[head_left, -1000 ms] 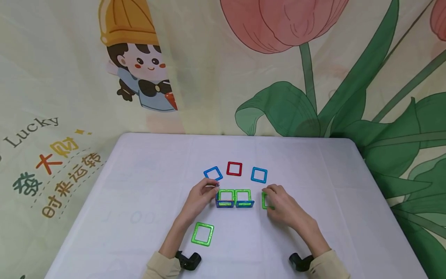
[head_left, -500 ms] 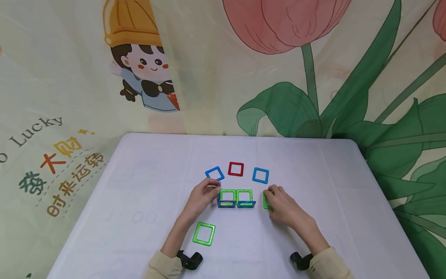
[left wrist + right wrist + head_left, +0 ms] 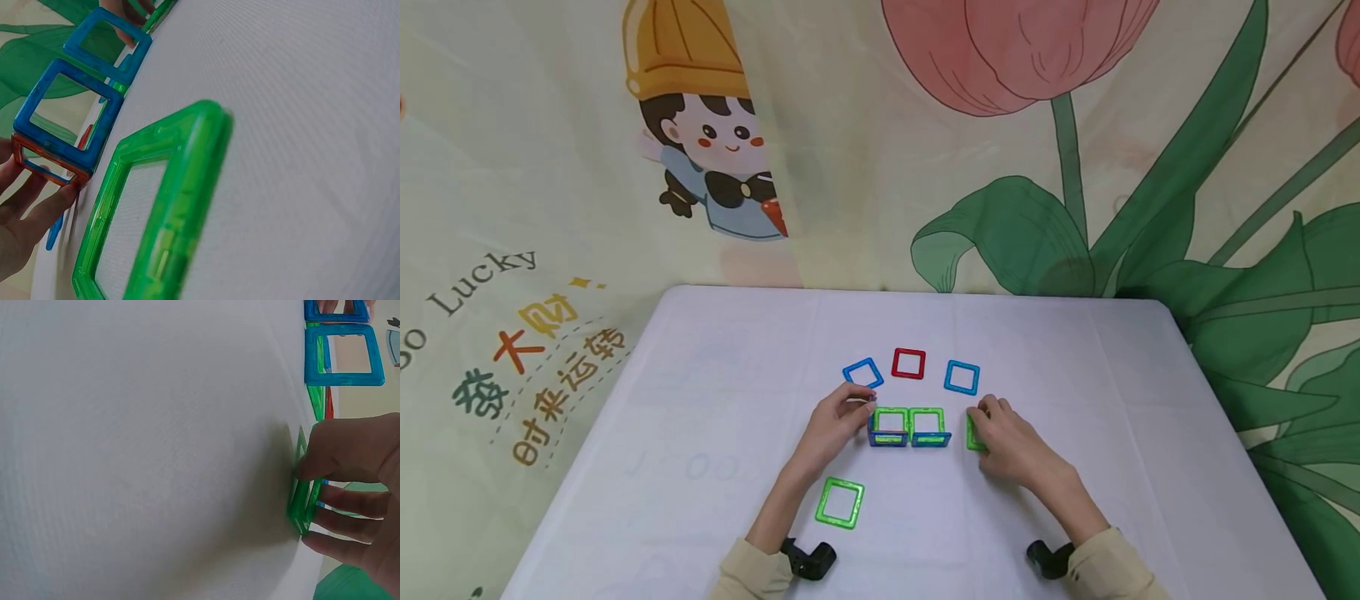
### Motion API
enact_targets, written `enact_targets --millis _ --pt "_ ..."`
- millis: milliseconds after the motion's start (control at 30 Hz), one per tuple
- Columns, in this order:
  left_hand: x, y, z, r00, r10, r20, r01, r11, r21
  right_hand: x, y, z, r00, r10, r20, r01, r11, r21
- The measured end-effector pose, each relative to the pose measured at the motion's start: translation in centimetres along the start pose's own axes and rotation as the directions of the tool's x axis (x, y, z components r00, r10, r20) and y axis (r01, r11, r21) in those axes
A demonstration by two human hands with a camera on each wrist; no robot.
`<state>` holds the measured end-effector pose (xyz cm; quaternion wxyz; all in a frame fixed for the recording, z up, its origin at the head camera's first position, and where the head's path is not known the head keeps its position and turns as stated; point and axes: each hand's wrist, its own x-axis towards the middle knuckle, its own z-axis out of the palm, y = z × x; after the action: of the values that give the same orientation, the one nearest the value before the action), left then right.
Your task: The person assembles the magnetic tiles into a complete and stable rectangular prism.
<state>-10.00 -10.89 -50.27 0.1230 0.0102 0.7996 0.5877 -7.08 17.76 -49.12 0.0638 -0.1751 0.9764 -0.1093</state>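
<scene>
Two green square magnetic tiles [image 3: 891,410] lie side by side mid-table, with two blue square tiles [image 3: 109,131] upright along their near edge. My left hand [image 3: 829,429] is at the left end of this row. Its fingers hold an orange-red square tile [image 3: 47,150], which meets the nearer blue tile's edge in the left wrist view. To the right of the row, my right hand [image 3: 1018,446] pinches a separate green tile [image 3: 300,503] between thumb and fingers, low at the table surface. The hand covers part of that tile in the head view.
Behind the row lie a blue tile [image 3: 858,364], a red tile [image 3: 909,351] and another blue tile [image 3: 962,364]. A loose green tile [image 3: 822,502] lies near the left forearm. The white table [image 3: 715,367] ends at a printed cloth backdrop [image 3: 842,167].
The scene has shifted slightly right in the head view. My right fingers cover more of the green tile than a second ago. The left hand keeps its place at the row.
</scene>
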Motion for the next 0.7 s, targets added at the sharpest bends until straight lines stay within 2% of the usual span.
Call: enact_targets --millis 233,433,700 --pt "-0.11 0.31 0.03 1.000 -0.004 0.003 0.004 1.000 0.001 -0.12 0.23 -0.22 1.000 0.009 -0.022 -0.007 0.996 0.091" --pt "-0.20 0.38 0.04 1.000 -0.006 0.000 0.006 1.000 0.009 -0.22 0.34 -0.38 1.000 0.011 -0.007 -0.010 0.986 0.166" --pt "-0.19 0.46 0.03 1.000 -0.017 0.000 0.017 1.000 0.010 -0.15 0.62 -0.43 0.999 0.053 0.002 -0.051 0.951 0.306"
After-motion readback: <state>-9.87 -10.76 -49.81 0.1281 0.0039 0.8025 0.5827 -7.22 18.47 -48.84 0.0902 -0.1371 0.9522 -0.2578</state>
